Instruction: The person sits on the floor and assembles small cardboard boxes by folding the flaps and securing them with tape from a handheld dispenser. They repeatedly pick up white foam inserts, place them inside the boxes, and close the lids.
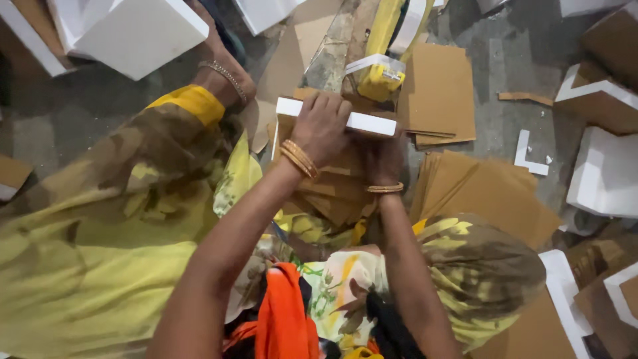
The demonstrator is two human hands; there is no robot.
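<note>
Head view, left hand [323, 126] clamped over a white foam strip [372, 122] atop a brown cardboard stack [332, 193], right hand [384, 158] beneath it, grip seemingly closed though shadowed, yellow tape dispenser [380, 78] just beyond, loose cardboard sheets [488, 193] to the right.

A yellow tape dispenser [380, 78] lies on the grey floor [488, 73], just beside a stack of flat cardboard sheets [440, 93]; more brown sheets [488, 193] fan out nearer; white foam blocks [139, 30] sit upper left; a white foam corner piece [528, 158] lies apart to the right.
</note>
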